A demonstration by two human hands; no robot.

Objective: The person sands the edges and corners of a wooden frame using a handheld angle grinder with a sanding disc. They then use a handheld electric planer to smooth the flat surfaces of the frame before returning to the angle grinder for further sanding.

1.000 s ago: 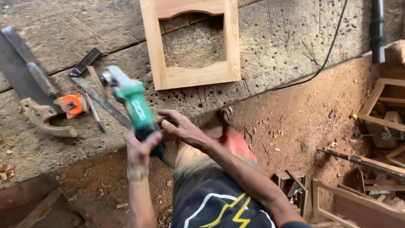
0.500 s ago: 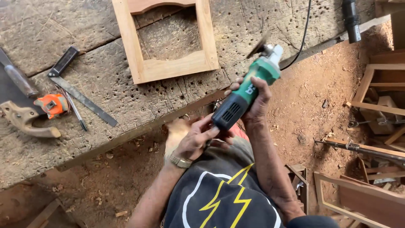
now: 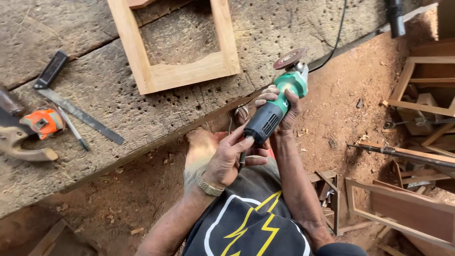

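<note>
A green and black angle grinder (image 3: 276, 105) with a round brown disc (image 3: 289, 59) is held up over the bench edge, disc pointing away from me. My right hand (image 3: 283, 113) is wrapped around its body. My left hand (image 3: 226, 157), with a metal watch on the wrist, touches the black rear end of the grinder with its fingers. A light wooden frame (image 3: 180, 71) lies flat on the worn workbench (image 3: 109, 104) just left of the disc.
A metal try square (image 3: 71, 104), an orange tape measure (image 3: 41, 122), a pencil and a hand saw handle (image 3: 21, 142) lie at the bench's left. A black cable (image 3: 339, 33) crosses the bench. Wooden frames and offcuts (image 3: 412, 208) are piled on the sawdust floor at right.
The grinder passed from my left hand at the left to my right hand at the right. Since half a second ago the disc has stopped blurring and the view shifted slightly.
</note>
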